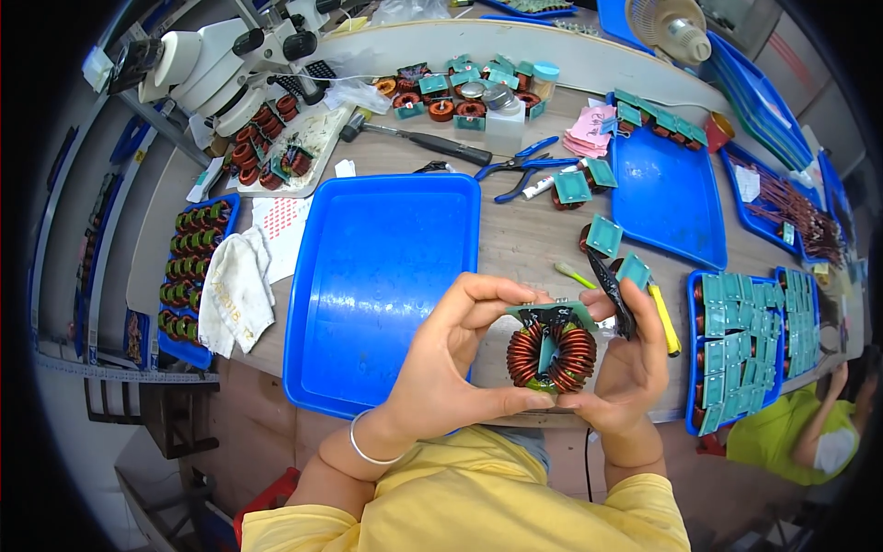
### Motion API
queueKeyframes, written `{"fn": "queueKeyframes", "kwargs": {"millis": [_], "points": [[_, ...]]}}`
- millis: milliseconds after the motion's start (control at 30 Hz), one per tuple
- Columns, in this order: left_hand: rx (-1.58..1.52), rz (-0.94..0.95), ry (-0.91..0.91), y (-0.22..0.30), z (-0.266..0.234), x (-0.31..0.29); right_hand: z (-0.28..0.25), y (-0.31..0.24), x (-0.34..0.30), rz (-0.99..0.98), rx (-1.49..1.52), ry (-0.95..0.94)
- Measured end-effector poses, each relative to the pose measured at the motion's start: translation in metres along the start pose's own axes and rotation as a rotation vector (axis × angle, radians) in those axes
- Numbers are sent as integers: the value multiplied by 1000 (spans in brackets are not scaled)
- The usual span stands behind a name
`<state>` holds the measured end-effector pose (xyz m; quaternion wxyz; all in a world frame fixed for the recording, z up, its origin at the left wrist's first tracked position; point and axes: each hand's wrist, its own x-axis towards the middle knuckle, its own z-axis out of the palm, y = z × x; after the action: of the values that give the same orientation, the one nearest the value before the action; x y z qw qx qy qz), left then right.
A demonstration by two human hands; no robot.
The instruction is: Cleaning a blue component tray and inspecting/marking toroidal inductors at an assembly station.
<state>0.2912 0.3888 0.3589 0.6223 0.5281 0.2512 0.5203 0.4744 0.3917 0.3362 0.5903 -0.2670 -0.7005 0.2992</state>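
Note:
Both hands hold a toroidal coil [572,357] wound with copper wire, its small green circuit board turned upward. My left hand [432,359] grips it from the left, thumb at the bottom and fingers at the board's edge. From the other side my right hand [635,363] closes on it, thumb below. A dark, narrow object [614,293] lies against my right fingers; its kind is unclear. Just beyond that hand are a yellow-handled tool [663,320] and coils with green boards [604,235].
A large blue tray [386,248] lies at left, another blue tray [667,184] at far right. Blue-handled pliers [526,168] and a black-handled hammer [432,143] lie behind. A microscope [221,78] stands back left. Finished-looking boards fill a tray [690,350] at right.

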Motion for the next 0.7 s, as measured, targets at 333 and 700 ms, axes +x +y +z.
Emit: {"fn": "queueKeyframes", "kwargs": {"millis": [333, 700], "points": [[120, 131, 8, -5, 1, -2, -11, -8, 1, 1, -135, 53], [77, 33, 70, -2, -1, -3, -19, -19, 4, -83, -312, 160]]}}
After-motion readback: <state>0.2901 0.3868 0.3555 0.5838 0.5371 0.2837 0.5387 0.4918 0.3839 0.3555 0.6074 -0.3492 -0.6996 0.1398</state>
